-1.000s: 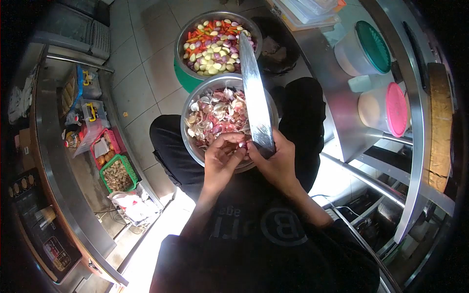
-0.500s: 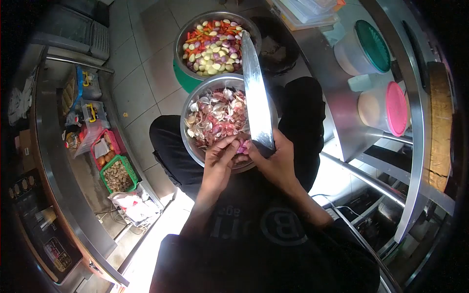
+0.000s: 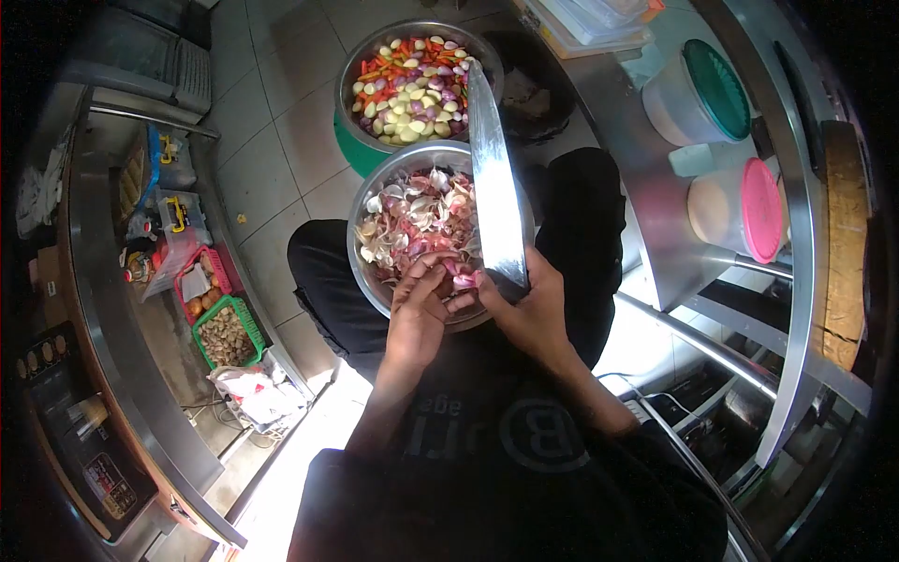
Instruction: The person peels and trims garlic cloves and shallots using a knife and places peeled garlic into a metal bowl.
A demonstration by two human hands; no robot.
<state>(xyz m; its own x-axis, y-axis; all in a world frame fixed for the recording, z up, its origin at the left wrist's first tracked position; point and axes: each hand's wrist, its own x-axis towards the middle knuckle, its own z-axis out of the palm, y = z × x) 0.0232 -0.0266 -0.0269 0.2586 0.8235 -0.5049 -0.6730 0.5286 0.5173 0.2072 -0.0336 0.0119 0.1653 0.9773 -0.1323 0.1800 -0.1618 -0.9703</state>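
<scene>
My right hand [image 3: 536, 309] is wrapped round the handle of a large kitchen knife [image 3: 495, 178], its broad blade pointing away from me. A pink-purple shallot [image 3: 460, 273] sits between that hand's thumb and the curled fingers of my left hand [image 3: 418, 318]. Both hands are at the near rim of a steel bowl [image 3: 355, 248], which rests between my knees. Papery skins and shallots or garlic [image 3: 417, 217] fill this bowl. Just beyond stands a larger steel bowl [image 3: 343, 89] of peeled garlic [image 3: 409, 112], shallots and red chillies [image 3: 376, 70].
A green basin [image 3: 350, 150] supports the far bowl. On the right, a steel shelf holds tubs with a green lid [image 3: 714, 89] and a pink lid [image 3: 762, 210]. Left are a green basket [image 3: 228, 335], a pink basket [image 3: 216, 267] and plastic boxes [image 3: 171, 159].
My left fingers have shifted and opened slightly around the shallot, showing more of its pink surface. My right hand and the knife have hardly moved.
</scene>
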